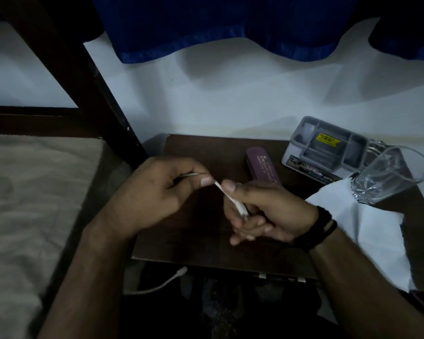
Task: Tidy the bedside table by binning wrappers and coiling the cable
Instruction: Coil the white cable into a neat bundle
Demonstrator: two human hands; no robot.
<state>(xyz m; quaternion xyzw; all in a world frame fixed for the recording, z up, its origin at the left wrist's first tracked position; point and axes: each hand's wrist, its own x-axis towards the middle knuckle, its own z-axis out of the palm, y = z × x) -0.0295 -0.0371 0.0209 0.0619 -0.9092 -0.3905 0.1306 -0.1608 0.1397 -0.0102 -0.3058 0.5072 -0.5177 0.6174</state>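
A white cable [227, 195] stretches between both hands above the dark bedside table [206, 148]. My left hand [154, 192] pinches it between thumb and curled fingers. My right hand [264, 211] grips the plug end, thumb pressed on the cable. The cable's other end [164, 282] hangs down below the table's front edge. A white sheet of paper or tissue [367, 231] lies at the table's right side.
A maroon glasses case [263, 165] lies behind my hands. A grey plastic organiser box [328, 148] and a clear drinking glass [389, 174] stand at the back right. A bed with a pale mattress [30, 204] and dark frame lies to the left.
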